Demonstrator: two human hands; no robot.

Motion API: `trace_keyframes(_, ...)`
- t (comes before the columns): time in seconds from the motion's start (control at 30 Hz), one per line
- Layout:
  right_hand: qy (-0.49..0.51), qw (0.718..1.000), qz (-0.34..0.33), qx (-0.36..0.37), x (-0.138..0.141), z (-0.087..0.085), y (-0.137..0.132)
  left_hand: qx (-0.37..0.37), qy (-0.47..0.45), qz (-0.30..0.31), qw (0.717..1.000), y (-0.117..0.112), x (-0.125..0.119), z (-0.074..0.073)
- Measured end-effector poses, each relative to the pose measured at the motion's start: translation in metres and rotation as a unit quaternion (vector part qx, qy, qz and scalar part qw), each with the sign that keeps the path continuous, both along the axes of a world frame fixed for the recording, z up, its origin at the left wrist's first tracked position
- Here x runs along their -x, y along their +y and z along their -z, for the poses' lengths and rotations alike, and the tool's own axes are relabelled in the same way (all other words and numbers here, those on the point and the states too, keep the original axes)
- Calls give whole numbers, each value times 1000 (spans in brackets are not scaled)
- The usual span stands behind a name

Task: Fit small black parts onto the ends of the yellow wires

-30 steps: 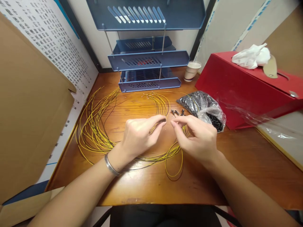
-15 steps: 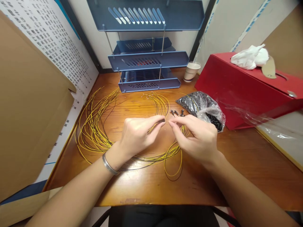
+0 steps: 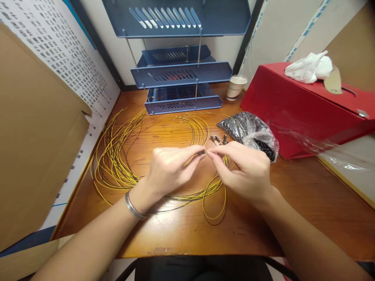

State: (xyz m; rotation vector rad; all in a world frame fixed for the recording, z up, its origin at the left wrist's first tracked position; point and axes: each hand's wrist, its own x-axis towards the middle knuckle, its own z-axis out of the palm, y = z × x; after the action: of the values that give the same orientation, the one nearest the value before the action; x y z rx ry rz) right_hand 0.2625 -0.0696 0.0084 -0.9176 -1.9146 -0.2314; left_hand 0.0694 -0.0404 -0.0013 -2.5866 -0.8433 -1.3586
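- Looking down on a wooden desk [image 3: 181, 234] in a narrow booth, with a blue tray rack [image 3: 181, 72] against the back wall and a paper cup [image 3: 236, 86] just beside it.
- Hemmed in on the left by a cardboard sheet [image 3: 35, 156] and a printed chart [image 3: 58, 50], and on the right by a red box [image 3: 293, 113] with a crumpled white wad [image 3: 309, 67] on top.
- Lying in front of the red box: a clear bag of black parts [image 3: 249, 132], with a few loose metal pieces [image 3: 218, 139] just beside it on the bare wood.
- Fanned in wide curves over the left half of the desk: a bundle of yellow wires [image 3: 114, 164], thin and glossy, passing under both wrists and ending in a small loop near the front edge.
- Pinching the held wire [image 3: 190, 159] between thumb and forefinger of the left hand [image 3: 168, 169], closed tight, above the middle of the desk, with a short dark tip [image 3: 201, 152] at the wire's end.
- Meeting that dark tip with the right hand [image 3: 246, 171], thumb and forefinger drawn into a pinch, the other fingers curled under.
- Wearing a metal bangle [image 3: 133, 207] on the left wrist.
- Cannot tell whether the right fingertips grip anything of their own: too small and covered.
- Cannot trace the held wire back into the bundle.
- Cut off: the top tray of the rack, the right end of the red box, both forearms at the lower edge.
- Too fine to read: the print on the chart.
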Motion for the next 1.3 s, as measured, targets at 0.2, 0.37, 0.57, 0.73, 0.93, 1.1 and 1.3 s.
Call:
trace_keyframes(0.2, 3, 1000, 4, -2, 0, 0, 1, -1, -7, 11, 1000, -1, 0, -2)
trace_keyframes(0.37, 3, 1000, -5, -7, 1, -3, 1, -5, -6, 6, 1000, -1, 0, -2)
trace_keyframes(0.57, 3, 1000, -3, -2, 1, 0, -1, -12, -5, -2, 1000, -1, 0, -1)
trace_keyframes(0.73, 5, 1000, -7, 3, 1, 0, -1, -11, -7, 1, 1000, -2, -1, -2)
trace_keyframes(0.93, 22, 1000, -20, 9, 0, -2, -1, -8, -11, -2, 1000, -3, -1, -4)
trace_keyframes(1.1, 29, 999, -16, 12, 0, -2, 0, -9, -8, -3, 1000, -3, -1, -5)
trace_keyframes(1.3, 37, 999, -20, 31, 0, -3, 0, -9, 1, -5, 1000, -3, -1, -4)
